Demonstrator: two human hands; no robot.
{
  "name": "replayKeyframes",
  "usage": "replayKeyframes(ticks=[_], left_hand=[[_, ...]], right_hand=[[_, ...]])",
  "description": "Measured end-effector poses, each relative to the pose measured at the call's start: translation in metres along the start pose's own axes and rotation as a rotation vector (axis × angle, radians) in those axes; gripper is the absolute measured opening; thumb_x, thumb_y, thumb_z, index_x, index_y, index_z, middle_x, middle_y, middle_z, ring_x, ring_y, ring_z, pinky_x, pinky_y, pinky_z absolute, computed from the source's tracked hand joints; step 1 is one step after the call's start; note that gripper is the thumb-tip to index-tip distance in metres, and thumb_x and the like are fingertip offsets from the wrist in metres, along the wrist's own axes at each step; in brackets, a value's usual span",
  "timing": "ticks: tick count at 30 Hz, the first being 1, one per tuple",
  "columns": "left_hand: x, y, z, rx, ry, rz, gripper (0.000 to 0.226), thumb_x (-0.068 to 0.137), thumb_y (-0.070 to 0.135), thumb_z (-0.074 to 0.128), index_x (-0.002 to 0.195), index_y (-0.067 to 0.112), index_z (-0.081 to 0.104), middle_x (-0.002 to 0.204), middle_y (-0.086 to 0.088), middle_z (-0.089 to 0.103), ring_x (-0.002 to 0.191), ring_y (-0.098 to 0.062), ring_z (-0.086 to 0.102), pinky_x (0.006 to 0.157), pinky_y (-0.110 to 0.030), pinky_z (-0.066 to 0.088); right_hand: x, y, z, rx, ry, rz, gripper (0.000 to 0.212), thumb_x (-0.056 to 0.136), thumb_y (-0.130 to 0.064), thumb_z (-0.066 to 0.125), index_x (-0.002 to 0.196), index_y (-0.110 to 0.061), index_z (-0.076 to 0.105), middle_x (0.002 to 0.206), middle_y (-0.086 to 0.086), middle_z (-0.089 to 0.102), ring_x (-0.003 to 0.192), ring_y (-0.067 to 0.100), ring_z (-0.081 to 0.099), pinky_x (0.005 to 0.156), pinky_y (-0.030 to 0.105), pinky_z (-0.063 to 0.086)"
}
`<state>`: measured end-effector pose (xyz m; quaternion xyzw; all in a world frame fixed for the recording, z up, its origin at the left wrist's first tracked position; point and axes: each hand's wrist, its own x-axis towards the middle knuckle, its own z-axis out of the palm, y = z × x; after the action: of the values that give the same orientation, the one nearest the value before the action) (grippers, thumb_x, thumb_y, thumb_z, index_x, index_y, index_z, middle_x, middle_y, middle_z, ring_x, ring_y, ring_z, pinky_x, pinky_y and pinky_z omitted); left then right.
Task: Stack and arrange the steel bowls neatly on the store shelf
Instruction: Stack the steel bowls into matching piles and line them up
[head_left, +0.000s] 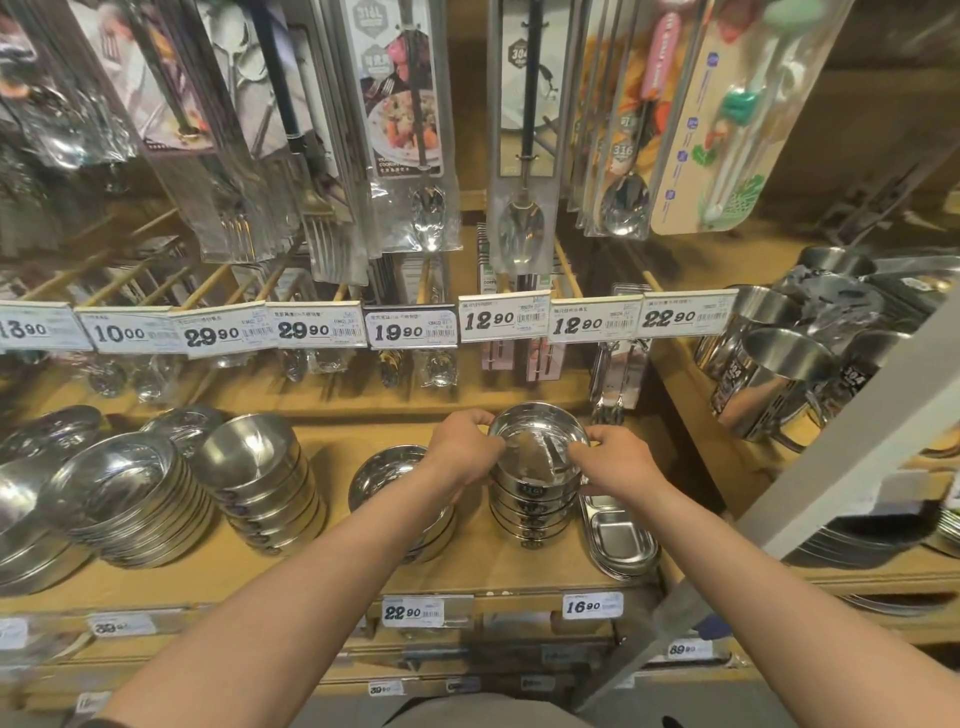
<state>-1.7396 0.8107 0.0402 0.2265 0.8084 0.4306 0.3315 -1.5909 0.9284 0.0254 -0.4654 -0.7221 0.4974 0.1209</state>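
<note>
Both hands, left hand and right hand, pinch the top bowl; it should settle level onto the stack, rims aligned.

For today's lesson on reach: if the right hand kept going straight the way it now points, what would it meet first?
The right hand points left across the top bowl it grips, so it would probably meet the left hand on the opposite rim first, though depth is unclear.

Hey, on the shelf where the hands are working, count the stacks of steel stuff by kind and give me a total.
Round bowl stacks: 5, including the stack that the left hand and the right hand grip at its top bowl
Rectangular tray stacks: 1
Total: 6
</note>
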Motion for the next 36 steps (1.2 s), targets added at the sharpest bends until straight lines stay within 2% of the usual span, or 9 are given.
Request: replayKeyframes(ticks=[5, 9, 19, 23, 25, 27, 29, 33, 36], left_hand=[[0.000, -0.002, 0.001, 0.017, 0.011, 0.009, 0.020, 0.093, 0.005, 0.064, 0.098, 0.024, 0.063, 0.085, 0.001, 0.066, 0.054, -0.008, 0.063, 0.040, -0.019, 0.049], [0.001, -0.004, 0.001, -0.012, -0.011, -0.019, 0.020, 0.093, 0.007, 0.065, 0.104, 0.023, 0.065, 0.091, -0.002, 0.070, 0.069, -0.016, 0.070, 0.063, -0.034, 0.064], [0.001, -0.014, -0.006, -0.061, -0.003, -0.047, 0.005, 0.093, 0.019, 0.061, 0.095, 0.014, 0.062, 0.082, -0.003, 0.064, 0.068, -0.017, 0.060, 0.084, -0.048, 0.062], [-0.011, -0.019, -0.025, -0.105, 0.027, -0.004, 0.011, 0.094, 0.022, 0.062, 0.104, 0.017, 0.064, 0.081, 0.002, 0.066, 0.066, -0.010, 0.062, 0.077, -0.037, 0.062], [-0.020, -0.023, -0.040, -0.088, 0.051, 0.046, 0.012, 0.095, 0.025, 0.061, 0.106, 0.022, 0.066, 0.083, 0.005, 0.067, 0.065, -0.007, 0.063, 0.066, -0.027, 0.055], [-0.029, -0.029, -0.055, -0.080, 0.083, 0.087, 0.012, 0.095, 0.027, 0.061, 0.105, 0.026, 0.067, 0.086, 0.004, 0.066, 0.068, -0.011, 0.060, 0.065, -0.028, 0.053], [-0.038, -0.036, -0.067, -0.080, 0.126, 0.116, 0.011, 0.095, 0.026, 0.062, 0.104, 0.028, 0.069, 0.084, 0.005, 0.066, 0.071, -0.013, 0.059, 0.066, -0.030, 0.052], [-0.062, -0.056, -0.086, -0.093, 0.183, 0.148, 0.012, 0.095, 0.024, 0.064, 0.103, 0.031, 0.071, 0.079, 0.013, 0.071, 0.075, -0.006, 0.066, 0.074, -0.034, 0.057], [-0.085, -0.073, -0.102, -0.174, 0.147, 0.068, 0.018, 0.097, 0.023, 0.063, 0.111, 0.028, 0.071, 0.095, 0.004, 0.074, 0.087, -0.007, 0.069, 0.077, -0.031, 0.058]], right_hand=[[0.000, -0.002, -0.002, 0.005, 0.005, 0.000, 0.012, 0.094, -0.020, 0.064, 0.099, -0.016, 0.074, 0.094, 0.000, 0.072, 0.083, 0.013, 0.069, 0.054, 0.020, 0.059], [0.000, -0.003, -0.004, 0.017, -0.013, 0.014, 0.017, 0.095, -0.019, 0.063, 0.109, -0.015, 0.072, 0.100, 0.000, 0.070, 0.086, 0.013, 0.069, 0.058, 0.022, 0.059], [-0.003, 0.005, -0.007, 0.076, -0.014, 0.057, 0.022, 0.093, -0.031, 0.063, 0.098, -0.011, 0.071, 0.096, 0.006, 0.067, 0.090, 0.020, 0.068, 0.069, 0.033, 0.064], [-0.010, 0.009, -0.023, 0.058, 0.032, -0.007, 0.020, 0.092, -0.038, 0.063, 0.102, -0.021, 0.069, 0.099, 0.000, 0.069, 0.084, 0.014, 0.068, 0.067, 0.030, 0.062], [-0.016, 0.011, -0.031, 0.063, 0.080, -0.054, 0.017, 0.090, -0.039, 0.060, 0.097, -0.027, 0.070, 0.091, -0.001, 0.072, 0.082, 0.016, 0.069, 0.076, 0.038, 0.062], [-0.026, 0.012, -0.036, 0.053, 0.126, -0.092, 0.017, 0.088, -0.039, 0.059, 0.094, -0.030, 0.072, 0.085, -0.004, 0.074, 0.082, 0.017, 0.070, 0.082, 0.042, 0.059], [-0.037, 0.013, -0.036, 0.030, 0.149, -0.134, 0.020, 0.090, -0.039, 0.060, 0.103, -0.029, 0.071, 0.085, -0.006, 0.073, 0.082, 0.016, 0.069, 0.080, 0.036, 0.057], [-0.061, 0.017, -0.033, 0.069, 0.144, -0.179, 0.025, 0.091, -0.039, 0.061, 0.114, -0.032, 0.067, 0.087, -0.005, 0.070, 0.081, 0.013, 0.068, 0.057, 0.016, 0.051], [-0.074, 0.019, -0.025, 0.066, 0.090, -0.167, 0.023, 0.094, -0.035, 0.059, 0.116, -0.032, 0.067, 0.089, -0.006, 0.070, 0.087, 0.015, 0.068, 0.079, 0.037, 0.059]])
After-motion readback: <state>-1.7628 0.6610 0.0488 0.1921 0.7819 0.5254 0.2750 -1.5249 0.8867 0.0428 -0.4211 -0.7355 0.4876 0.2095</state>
